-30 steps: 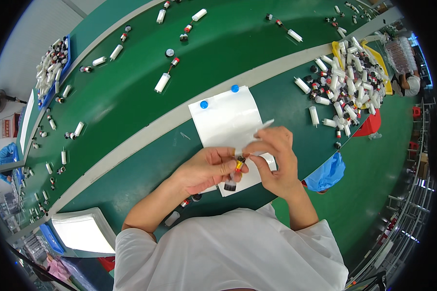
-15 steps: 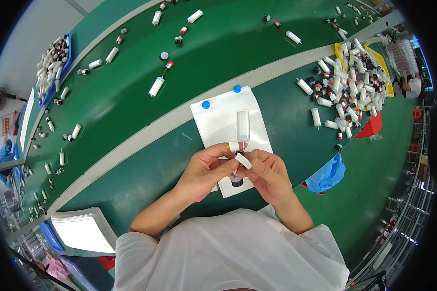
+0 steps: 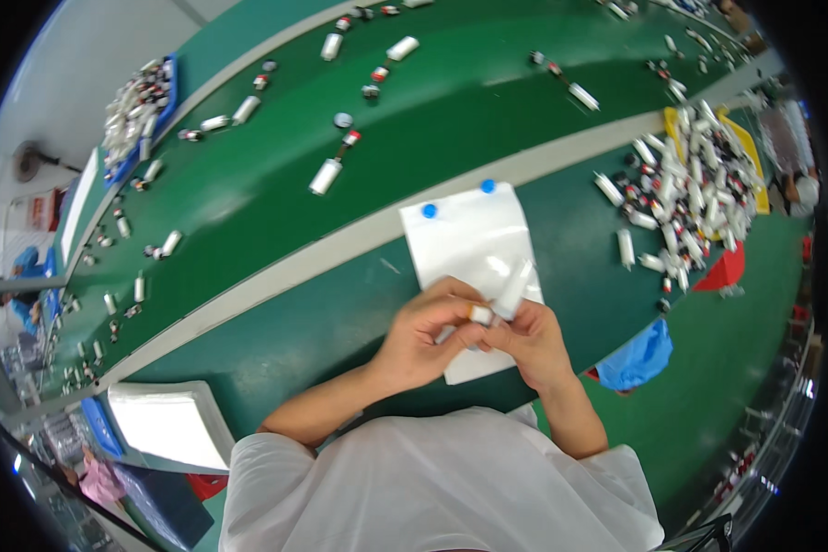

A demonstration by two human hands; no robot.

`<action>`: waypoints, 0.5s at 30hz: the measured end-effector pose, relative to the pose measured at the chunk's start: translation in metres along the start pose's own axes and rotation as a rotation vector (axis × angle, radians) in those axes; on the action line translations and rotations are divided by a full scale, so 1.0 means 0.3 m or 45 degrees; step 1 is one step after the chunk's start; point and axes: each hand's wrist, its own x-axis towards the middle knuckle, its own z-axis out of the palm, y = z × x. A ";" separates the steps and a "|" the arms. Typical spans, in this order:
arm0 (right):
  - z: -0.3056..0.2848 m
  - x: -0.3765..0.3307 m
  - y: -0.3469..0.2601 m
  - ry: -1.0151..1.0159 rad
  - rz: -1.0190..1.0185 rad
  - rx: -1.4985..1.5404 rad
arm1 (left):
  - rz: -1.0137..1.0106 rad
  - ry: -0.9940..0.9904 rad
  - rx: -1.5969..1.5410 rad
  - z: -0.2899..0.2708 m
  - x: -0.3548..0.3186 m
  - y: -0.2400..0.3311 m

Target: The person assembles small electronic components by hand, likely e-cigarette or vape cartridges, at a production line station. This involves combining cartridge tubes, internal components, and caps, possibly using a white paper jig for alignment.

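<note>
Above the white sheets [image 3: 465,230], both hands meet around one small part. A translucent white tube [image 3: 513,287], blurred, tilts up to the right from between the fingers. My left hand [image 3: 423,339] is closed in a pinch at its lower end, with a white piece with an orange edge [image 3: 479,314] at the index fingertip; I cannot tell whether that is a finger cover. My right hand [image 3: 538,350] grips the tube's base between thumb and fingers. Whatever joins the tube below is hidden by the fingers.
A yellow tray [image 3: 757,175] at right overflows with tube assemblies [image 3: 699,184]. Blue magnets or buttons [image 3: 430,211] sit on the sheets' far edge. A green belt [image 3: 258,198] beyond a pale rail carries scattered assemblies. A paper stack [image 3: 166,423] lies at left; a blue bag [image 3: 637,357] hangs at right.
The tube has swung from upright to a rightward tilt. The black cap and white cap seen before are now covered by the fingers. The whole view has shifted, so surroundings sit further right.
</note>
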 end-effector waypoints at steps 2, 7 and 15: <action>-0.037 -0.004 0.005 -0.112 -0.017 -0.032 | -0.074 -0.081 -0.166 0.009 -0.006 0.009; -0.061 0.015 0.023 0.005 -0.221 -0.943 | -0.177 -0.263 0.280 -0.103 -0.002 0.064; -0.302 0.008 -0.074 0.405 -0.844 -1.567 | -0.902 0.764 2.589 -0.576 -0.022 0.149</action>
